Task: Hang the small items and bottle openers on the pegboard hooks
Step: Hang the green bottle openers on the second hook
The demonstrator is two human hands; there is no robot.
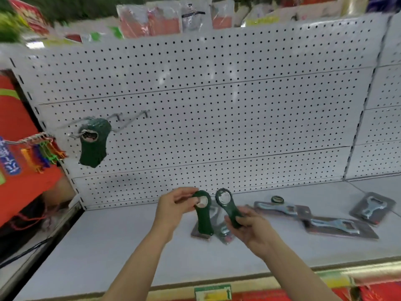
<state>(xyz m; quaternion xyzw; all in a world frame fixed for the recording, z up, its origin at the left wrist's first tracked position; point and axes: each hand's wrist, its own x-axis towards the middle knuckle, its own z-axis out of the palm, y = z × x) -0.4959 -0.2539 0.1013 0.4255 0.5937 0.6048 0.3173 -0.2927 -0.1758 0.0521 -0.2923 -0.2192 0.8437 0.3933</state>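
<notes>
My left hand (176, 206) pinches the head of a dark green bottle opener (204, 216), which hangs down from my fingers. My right hand (249, 227) grips the handle of a second green bottle opener (227, 206), its ring end tilted up to the left. Both are held just above the white shelf (108, 246), in front of the white pegboard (217, 109). Several green openers (94, 144) hang on a hook (121, 120) at the pegboard's left. A small green ring (277, 199) lies on the shelf.
Packaged metal openers lie on the shelf at the right (338, 225) and far right (372, 207), with more packs (219, 231) under my hands. Coloured small items (43, 153) hang on a hook at the far left. A person in red (19, 148) stands at the left.
</notes>
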